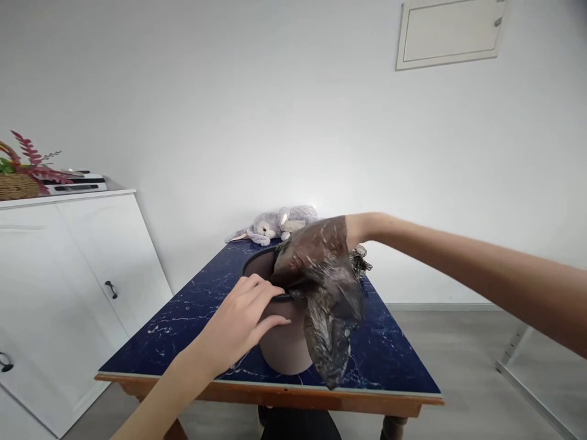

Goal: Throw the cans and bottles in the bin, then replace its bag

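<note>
A grey-brown trash bin (pixel 284 345) with a dark rim stands upright near the front of the table. My left hand (pixel 247 308) grips its near-left rim, fingers over the edge and thumb along the outer wall. A thin black garbage bag (pixel 332 324) drapes over the right side of the rim, its loose end hanging down outside the bin. My right hand (pixel 312 244) is inside the bag up to the wrist, above the bin's opening; it shows only dimly through the film, and its fingers are hidden.
The bin stands on a table (pixel 183 318) with a blue marbled top. At the far edge lies a plush bunny (pixel 275 224). More crumpled black plastic (pixel 360 261) is behind the bag on the right. A white cabinet (pixel 82 263) stands left, bearing a wicker basket (pixel 18 186).
</note>
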